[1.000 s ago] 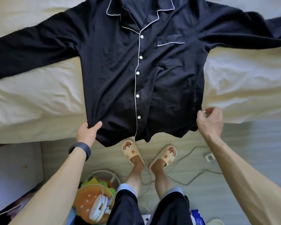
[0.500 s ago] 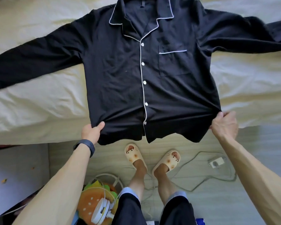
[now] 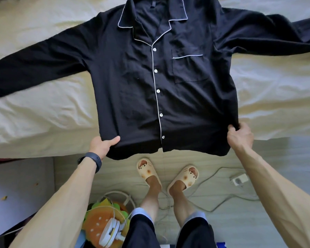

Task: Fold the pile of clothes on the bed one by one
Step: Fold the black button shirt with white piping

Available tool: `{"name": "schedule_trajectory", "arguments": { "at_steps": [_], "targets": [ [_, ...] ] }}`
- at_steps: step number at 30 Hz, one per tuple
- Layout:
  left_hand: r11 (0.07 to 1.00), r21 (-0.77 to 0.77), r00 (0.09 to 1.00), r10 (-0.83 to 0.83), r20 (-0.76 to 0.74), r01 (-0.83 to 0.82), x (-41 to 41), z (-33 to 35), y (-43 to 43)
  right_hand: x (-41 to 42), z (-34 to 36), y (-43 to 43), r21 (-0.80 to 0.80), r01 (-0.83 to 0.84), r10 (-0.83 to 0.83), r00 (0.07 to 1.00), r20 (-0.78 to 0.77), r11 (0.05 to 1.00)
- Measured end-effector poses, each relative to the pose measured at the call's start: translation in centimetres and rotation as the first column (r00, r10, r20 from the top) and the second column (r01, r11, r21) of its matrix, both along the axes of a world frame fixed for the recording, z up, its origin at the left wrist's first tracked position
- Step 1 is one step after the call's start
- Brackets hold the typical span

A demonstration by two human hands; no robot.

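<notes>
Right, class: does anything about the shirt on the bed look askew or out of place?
The black shirt lies fairly square, but its hem hangs off the bed edge, held by the left hand and right hand. A corded power adapter lies near the slippers.

A slim dark-blue rubber fitness band (image 3: 92, 161) circles the wrist below the bare left hand (image 3: 104, 145); the right hand (image 3: 240, 136) and both forearms are bare. Dark navy shorts (image 3: 143, 231) end in pale-blue cuffs. Cream foam slide sandals (image 3: 148, 171) carry small animal faces.
</notes>
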State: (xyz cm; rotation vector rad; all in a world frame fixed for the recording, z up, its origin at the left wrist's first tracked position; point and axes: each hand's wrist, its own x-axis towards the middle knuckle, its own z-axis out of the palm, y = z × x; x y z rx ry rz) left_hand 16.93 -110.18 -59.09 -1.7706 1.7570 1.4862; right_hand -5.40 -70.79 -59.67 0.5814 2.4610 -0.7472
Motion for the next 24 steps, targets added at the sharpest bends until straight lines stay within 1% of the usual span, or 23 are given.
{"name": "schedule_trajectory", "arguments": {
  "at_steps": [2, 5, 6, 8, 10, 11, 12, 13, 14, 16, 19, 21, 24],
  "targets": [
    [0.995, -0.075, 0.998, -0.063, 0.026, 0.065, 0.2, 0.8, -0.1, 0.0, 0.3, 0.4, 0.000, 0.011, -0.011, 1.000, -0.027, 1.000],
    [0.996, -0.060, 0.997, -0.070, 0.020, 0.071, -0.1, 2.3, -0.5, 0.3, 0.8, 1.1, -0.016, -0.012, 0.011, 0.999, -0.047, 1.000],
    [0.998, -0.023, 0.998, -0.058, 0.005, 0.058, -0.2, 2.8, -0.6, 0.4, 0.9, 1.3, -0.020, -0.014, 0.013, 0.999, -0.050, 1.000],
    [0.992, 0.128, 0.997, 0.024, -0.068, -0.016, 0.1, 3.7, -0.5, 0.6, 1.1, 1.5, -0.030, -0.003, 0.002, 0.999, -0.046, 1.000],
    [0.943, 0.325, 0.984, 0.116, -0.135, -0.066, 0.6, 4.3, -0.4, 0.8, 1.3, 1.7, -0.046, -0.013, 0.013, 1.000, -0.011, 0.999],
    [0.917, 0.392, 0.978, 0.146, -0.150, -0.077, 1.0, 4.5, -0.4, 1.0, 1.3, 1.8, -0.055, -0.041, 0.042, 0.999, 0.024, 0.998],
    [0.904, 0.422, 0.975, 0.151, -0.160, -0.071, 1.3, 4.5, -0.4, 1.2, 1.3, 1.9, -0.065, -0.076, 0.080, 0.995, 0.061, 0.995],
    [0.910, 0.413, 0.980, 0.115, -0.161, -0.039, 1.5, 4.6, -0.3, 1.5, 1.2, 2.0, -0.071, -0.107, 0.113, 0.989, 0.090, 0.992],
    [0.934, 0.357, 0.987, 0.039, -0.155, 0.019, 1.7, 4.5, -0.2, 1.8, 1.1, 2.1, -0.068, -0.123, 0.130, 0.986, 0.106, 0.990],
    [0.970, 0.216, 0.988, -0.084, -0.129, 0.111, 2.1, 4.1, 0.0, 2.5, 0.9, 2.3, -0.050, -0.100, 0.105, 0.989, 0.101, 0.994],
    [0.992, 0.062, 0.985, -0.099, -0.138, 0.109, 2.7, 3.5, -0.1, 3.1, 0.9, 2.6, -0.019, -0.049, 0.050, 0.997, 0.065, 0.999],
    [0.993, -0.054, 0.989, -0.113, -0.093, 0.108, 3.2, 3.2, -0.9, 2.8, 1.0, 3.3, 0.014, -0.033, 0.032, 0.999, 0.028, 0.999],
    [0.978, -0.181, 0.993, -0.112, -0.029, 0.105, 3.9, 2.6, -1.9, 2.0, 0.9, 4.5, 0.061, -0.039, 0.040, 0.999, -0.008, 0.997]
  ]
}}
